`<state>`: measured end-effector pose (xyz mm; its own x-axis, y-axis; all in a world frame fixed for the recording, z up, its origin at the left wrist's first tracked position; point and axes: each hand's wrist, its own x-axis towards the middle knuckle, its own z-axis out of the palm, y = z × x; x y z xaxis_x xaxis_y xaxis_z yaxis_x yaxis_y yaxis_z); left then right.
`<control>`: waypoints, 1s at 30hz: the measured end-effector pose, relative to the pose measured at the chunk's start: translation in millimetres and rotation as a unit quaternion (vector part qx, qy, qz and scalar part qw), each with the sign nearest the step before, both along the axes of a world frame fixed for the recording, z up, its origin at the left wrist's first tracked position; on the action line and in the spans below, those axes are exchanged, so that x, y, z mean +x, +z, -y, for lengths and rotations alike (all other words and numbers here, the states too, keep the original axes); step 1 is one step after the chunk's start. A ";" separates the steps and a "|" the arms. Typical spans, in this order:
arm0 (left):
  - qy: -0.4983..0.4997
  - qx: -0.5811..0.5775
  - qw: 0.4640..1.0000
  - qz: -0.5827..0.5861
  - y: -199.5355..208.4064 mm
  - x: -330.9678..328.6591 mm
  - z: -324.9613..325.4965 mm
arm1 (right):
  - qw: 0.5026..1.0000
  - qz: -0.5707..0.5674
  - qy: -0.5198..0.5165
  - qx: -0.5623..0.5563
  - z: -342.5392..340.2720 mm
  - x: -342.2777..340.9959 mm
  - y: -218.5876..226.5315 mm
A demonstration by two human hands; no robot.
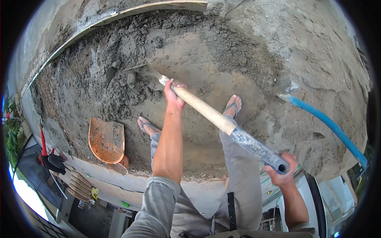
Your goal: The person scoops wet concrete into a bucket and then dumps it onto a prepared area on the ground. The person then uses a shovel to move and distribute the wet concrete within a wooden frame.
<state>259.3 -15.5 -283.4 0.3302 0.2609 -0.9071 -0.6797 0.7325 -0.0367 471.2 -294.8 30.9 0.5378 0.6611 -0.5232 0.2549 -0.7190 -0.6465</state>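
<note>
Both my hands grip a long-handled shovel [202,109] that slants across the view. My left hand [174,93] is wrapped round the pale wooden shaft near the blade end. At the other end, my right hand [283,170] closes round a worn blue-grey tube sleeve whose hollow end faces me. The blade is partly hidden in a heap of wet grey mortar [127,85]. My feet, in flip-flops, stand on the smeared mixing surface [190,63] on either side of the shaft.
An orange, mortar-stained scoop-like container [106,139] lies left of my feet. A blue hose [325,123] runs in from the right. Along the far left curves a board edge [107,18]. Stacked sacks [79,185] and a person in red sleeves [51,158] are lower left.
</note>
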 end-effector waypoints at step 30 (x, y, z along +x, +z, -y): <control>-0.303 -0.131 0.940 -0.091 51.3 308.0 165.2 | 0.804 -0.021 -0.588 -0.088 -16.5 107.5 129.8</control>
<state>567.3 -180.8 -232.2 0.1795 -0.1646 -0.9699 -0.1535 0.9691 -0.1929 578.7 -278.3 160.8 0.7160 -0.3774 -0.5873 -0.6874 -0.5274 -0.4993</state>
